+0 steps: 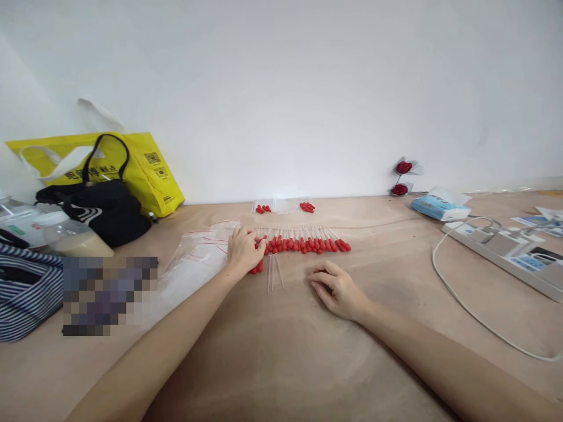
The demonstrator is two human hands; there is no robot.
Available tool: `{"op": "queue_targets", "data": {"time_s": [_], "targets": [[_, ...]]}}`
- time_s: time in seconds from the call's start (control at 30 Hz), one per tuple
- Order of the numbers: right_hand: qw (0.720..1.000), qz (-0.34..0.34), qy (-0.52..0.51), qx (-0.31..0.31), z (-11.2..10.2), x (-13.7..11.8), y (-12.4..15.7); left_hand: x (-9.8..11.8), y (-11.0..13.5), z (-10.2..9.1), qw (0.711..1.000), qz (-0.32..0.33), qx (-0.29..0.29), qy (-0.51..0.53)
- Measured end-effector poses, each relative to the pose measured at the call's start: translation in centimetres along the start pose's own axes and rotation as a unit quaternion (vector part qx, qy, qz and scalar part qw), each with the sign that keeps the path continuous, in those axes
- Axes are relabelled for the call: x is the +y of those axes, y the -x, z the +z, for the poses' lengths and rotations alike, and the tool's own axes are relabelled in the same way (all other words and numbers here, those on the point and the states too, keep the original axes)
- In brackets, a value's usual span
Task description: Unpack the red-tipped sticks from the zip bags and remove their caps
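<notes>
A row of several glass droppers with red rubber bulbs (308, 243) lies across the middle of the wooden table (281, 363). My left hand (244, 251) rests at the row's left end, fingers curled over a few red-bulbed droppers there; I cannot tell whether it grips them. A few bare glass tubes (273, 275) lie just in front of the row. My right hand (336, 288) rests on the table in front of the row, fingers loosely bent and apart, holding nothing. Clear zip bags (197, 258) lie left of my left hand. Two small packets of red bulbs (285, 207) sit near the wall.
A yellow bag (145, 170), a black bag (105, 211) and a striped bag (26, 293) crowd the left side. At right lie a tissue pack (440, 206), a power strip (505, 252) with a white cable (466, 305), and two red roses (402, 179).
</notes>
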State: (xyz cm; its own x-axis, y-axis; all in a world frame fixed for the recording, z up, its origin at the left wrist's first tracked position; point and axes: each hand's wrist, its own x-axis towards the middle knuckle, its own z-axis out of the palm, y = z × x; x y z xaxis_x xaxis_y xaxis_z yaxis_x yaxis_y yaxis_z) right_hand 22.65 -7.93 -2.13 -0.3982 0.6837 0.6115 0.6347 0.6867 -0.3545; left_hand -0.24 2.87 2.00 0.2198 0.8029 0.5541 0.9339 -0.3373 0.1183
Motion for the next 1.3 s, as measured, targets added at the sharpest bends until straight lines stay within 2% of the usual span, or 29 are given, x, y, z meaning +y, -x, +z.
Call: {"op": "queue_targets", "data": {"time_s": [0.07,0.13,0.23,0.37,0.67,0.93,1.17,1.3], "targets": [[1.000,-0.009,0.016,0.018,0.1,0.0,-0.1,0.1,1.0,-1.0,0.999,0.008,0.044,0.018],[0.997,-0.022,0.053,0.055,0.1,0.0,-0.3,0.3,2.4,-2.2,0.995,0.053,0.076,0.048],[0.986,-0.047,0.123,0.100,0.2,-0.3,-0.9,0.7,4.9,-3.5,0.983,0.145,0.070,0.084],[0.981,-0.077,0.164,0.071,0.7,-0.6,-1.9,1.3,7.0,-3.5,0.969,0.219,0.045,0.106],[0.984,-0.101,0.140,0.052,2.2,0.3,-3.3,1.8,7.1,-2.4,0.964,0.233,0.038,0.125],[0.967,-0.150,0.190,0.082,2.1,-0.1,-2.9,2.6,6.5,-1.3,0.955,0.269,0.026,0.121],[0.971,-0.144,0.172,0.082,2.2,-0.2,-3.0,2.7,6.6,-1.5,0.951,0.273,0.017,0.143],[0.964,-0.162,0.191,0.085,2.1,-0.4,-3.0,2.6,6.7,-1.7,0.952,0.273,0.009,0.141]]}}
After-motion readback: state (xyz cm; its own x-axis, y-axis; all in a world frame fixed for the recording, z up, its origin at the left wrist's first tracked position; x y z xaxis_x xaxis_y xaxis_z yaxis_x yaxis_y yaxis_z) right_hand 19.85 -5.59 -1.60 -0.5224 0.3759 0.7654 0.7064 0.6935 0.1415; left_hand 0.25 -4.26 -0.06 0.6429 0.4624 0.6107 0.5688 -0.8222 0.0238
